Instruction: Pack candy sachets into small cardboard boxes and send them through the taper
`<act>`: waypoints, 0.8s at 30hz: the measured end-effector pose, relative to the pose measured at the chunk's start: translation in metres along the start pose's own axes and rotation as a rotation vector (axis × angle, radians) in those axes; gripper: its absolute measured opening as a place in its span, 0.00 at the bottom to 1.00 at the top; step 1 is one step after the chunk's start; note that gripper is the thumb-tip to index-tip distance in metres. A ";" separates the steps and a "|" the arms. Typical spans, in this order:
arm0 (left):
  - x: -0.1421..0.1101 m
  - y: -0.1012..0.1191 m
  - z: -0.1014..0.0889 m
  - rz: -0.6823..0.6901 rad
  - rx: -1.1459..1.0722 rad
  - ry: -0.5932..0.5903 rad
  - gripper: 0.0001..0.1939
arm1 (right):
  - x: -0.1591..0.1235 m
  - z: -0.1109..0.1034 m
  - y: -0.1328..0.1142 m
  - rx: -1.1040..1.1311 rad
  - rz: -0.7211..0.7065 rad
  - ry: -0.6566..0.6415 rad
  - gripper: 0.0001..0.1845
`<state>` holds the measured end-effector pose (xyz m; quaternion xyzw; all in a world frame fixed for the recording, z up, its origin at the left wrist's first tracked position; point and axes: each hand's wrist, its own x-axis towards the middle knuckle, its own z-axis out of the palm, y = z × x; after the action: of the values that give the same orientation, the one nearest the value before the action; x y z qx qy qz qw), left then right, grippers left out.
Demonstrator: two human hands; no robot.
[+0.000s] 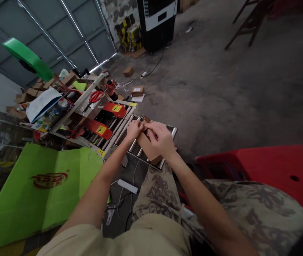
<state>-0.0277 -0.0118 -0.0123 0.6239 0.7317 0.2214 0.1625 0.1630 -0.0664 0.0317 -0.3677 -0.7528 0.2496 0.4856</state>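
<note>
A small brown cardboard box (147, 147) rests on the metal rollers (140, 153) at the end of a box-sealing machine. Its top is partly open, and a flap stands up at the far end. My left hand (134, 129) grips the far left edge of the box, with fingers closed at the flap. Over the opening is my right hand (162, 138), its thumb and fingers bent and closed on the flap near my left fingertips. Something inside the box is mostly hidden by the right hand.
Left of the rollers stands the sealing machine (87, 110), with red-handled scissors (96, 96) and a green tape roll (28, 58). A green cardboard sheet (60, 177) lies at lower left. A white power strip (127, 186) is below. A red stool (279, 167) stands to the right.
</note>
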 end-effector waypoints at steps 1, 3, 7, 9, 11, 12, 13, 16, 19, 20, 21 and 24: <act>0.001 0.003 0.002 -0.017 0.069 -0.049 0.12 | -0.003 -0.009 0.000 -0.063 0.013 0.037 0.19; 0.002 0.006 0.005 -0.052 0.142 -0.137 0.16 | -0.011 -0.021 0.009 -0.162 0.120 0.056 0.23; 0.002 0.005 0.005 -0.062 0.156 -0.166 0.19 | -0.030 -0.015 0.036 -0.134 0.413 -0.090 0.23; 0.002 0.004 0.005 -0.054 0.172 -0.154 0.20 | -0.034 -0.006 0.045 -0.150 0.480 -0.094 0.21; 0.001 0.005 0.006 -0.061 0.187 -0.139 0.19 | -0.033 0.000 0.049 -0.235 0.503 -0.058 0.18; -0.001 0.006 0.007 -0.075 0.189 -0.138 0.19 | -0.032 0.001 0.049 -0.280 0.505 -0.049 0.18; -0.002 0.007 0.007 -0.091 0.187 -0.138 0.19 | -0.032 0.001 0.049 -0.317 0.500 -0.043 0.18; -0.007 0.010 0.008 -0.128 0.164 -0.139 0.19 | -0.033 -0.002 0.049 -0.362 0.399 -0.051 0.21; -0.010 0.009 0.008 -0.154 0.132 -0.106 0.19 | -0.041 -0.003 0.047 -0.395 0.173 -0.156 0.29; -0.011 0.007 0.009 -0.165 0.125 -0.091 0.19 | -0.046 -0.002 0.045 -0.427 0.094 -0.221 0.30; -0.011 0.006 0.009 -0.170 0.103 -0.069 0.19 | -0.052 0.000 0.043 -0.471 0.029 -0.289 0.31; -0.018 0.003 0.011 -0.111 -0.075 0.097 0.22 | -0.069 0.005 0.041 -0.607 -0.034 -0.446 0.30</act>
<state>-0.0163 -0.0280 -0.0205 0.5644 0.7633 0.2693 0.1625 0.1885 -0.0965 -0.0379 -0.4189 -0.8858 0.0812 0.1826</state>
